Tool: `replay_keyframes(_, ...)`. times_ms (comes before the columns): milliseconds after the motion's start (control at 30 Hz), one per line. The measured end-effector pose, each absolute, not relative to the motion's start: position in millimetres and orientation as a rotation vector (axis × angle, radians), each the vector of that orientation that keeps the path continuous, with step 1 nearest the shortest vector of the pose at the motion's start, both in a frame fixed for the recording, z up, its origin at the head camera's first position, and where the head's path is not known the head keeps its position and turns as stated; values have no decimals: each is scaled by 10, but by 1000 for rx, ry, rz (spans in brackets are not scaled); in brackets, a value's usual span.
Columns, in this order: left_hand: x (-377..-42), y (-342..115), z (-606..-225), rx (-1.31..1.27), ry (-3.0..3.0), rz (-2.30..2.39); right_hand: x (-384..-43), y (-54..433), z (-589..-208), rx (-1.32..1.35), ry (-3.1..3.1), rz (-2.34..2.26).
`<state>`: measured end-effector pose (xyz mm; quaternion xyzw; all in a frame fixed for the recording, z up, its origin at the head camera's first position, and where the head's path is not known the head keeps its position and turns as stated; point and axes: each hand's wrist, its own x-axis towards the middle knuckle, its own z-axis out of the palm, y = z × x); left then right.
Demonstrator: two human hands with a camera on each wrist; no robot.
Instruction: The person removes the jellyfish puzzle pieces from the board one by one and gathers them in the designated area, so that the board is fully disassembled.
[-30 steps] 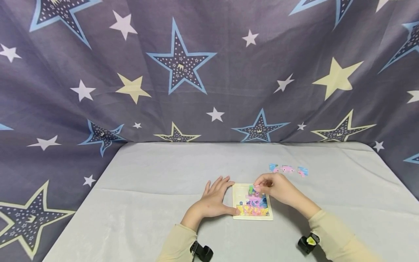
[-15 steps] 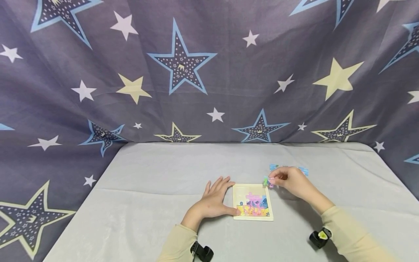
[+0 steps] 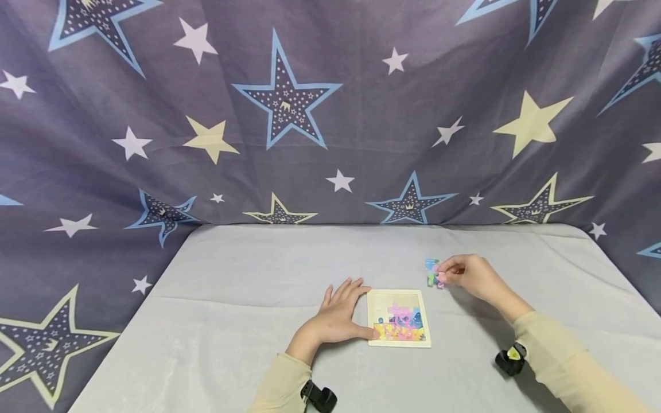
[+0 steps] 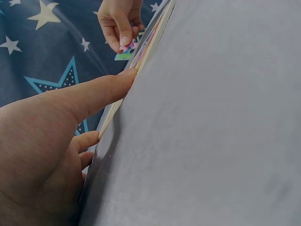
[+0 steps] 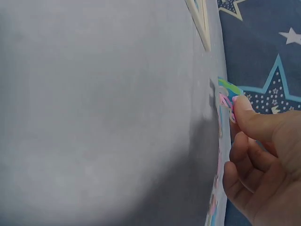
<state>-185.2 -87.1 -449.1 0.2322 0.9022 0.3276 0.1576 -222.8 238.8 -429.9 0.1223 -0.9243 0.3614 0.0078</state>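
My left hand (image 3: 333, 321) lies spread at the left side of a pale, shallow puzzle tray (image 3: 399, 344), thumb on its near left corner and a fingertip at the far left one. Joined puzzle pieces (image 3: 400, 331) in yellow, pink and blue fill the tray's near part; its far part shows bare backing. Beyond the tray's far right corner, my right hand (image 3: 475, 281) pinches a green, blue and pink puzzle piece (image 5: 227, 87) between thumb and fingertips, above the cloth. Just behind it lies a loose blue puzzle piece (image 3: 431, 263). The hand hides the other loose pieces in the head view.
Light grey cloth (image 3: 248, 344) covers the table. A dark curtain (image 3: 330, 132) printed with stars hangs behind its far edge. Both wrists carry black cameras; one is the left wrist camera (image 3: 319, 397). In the right wrist view, loose pieces (image 5: 214, 202) lie edge-on below the fingers.
My right hand has lifted the green and pink puzzle piece from the tray's far part and carried it right and away, towards the loose pieces. The left hand has stayed in place.
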Motion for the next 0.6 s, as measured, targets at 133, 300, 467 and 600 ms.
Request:
replay_keyframes(133,-1851,-875,-4487,664,2577,939,-2274,2399,-4318,406,-2914,1124)
replay_keyframes(300,-1844,-880,-4460,663,2570,937,-2315,2393,-4332,429,-2939,1110)
replay_keyframes(467,-1855,-874,-4479,659,2574,931,-2336,2369,-4345,437,-2955,1062)
replay_keyframes(600,-1875,-871,-4525,641,2587,902,-2340,2345,-4342,423,-2983,1023)
